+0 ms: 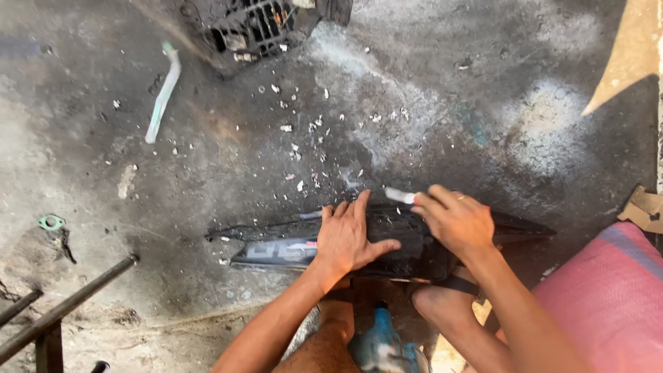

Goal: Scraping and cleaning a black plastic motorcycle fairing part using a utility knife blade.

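A long black plastic panel point(276, 252) lies on the dirty concrete floor in front of me. My left hand point(349, 235) presses flat on its middle, fingers spread. My right hand point(456, 221) is closed around a small pale tool point(400, 195) whose tip rests on the panel's upper edge. White chips point(304, 138) are scattered on the floor beyond the panel. My feet and sandals point(431, 290) hold the panel's near side.
A black grille-like housing point(255, 27) sits at the top. A pale strip point(162, 93) lies at upper left, a green ring point(51, 222) at left. Dark metal bars point(65, 304) cross the lower left. A pink sack point(608, 297) is at right, a blue power tool point(383, 345) between my legs.
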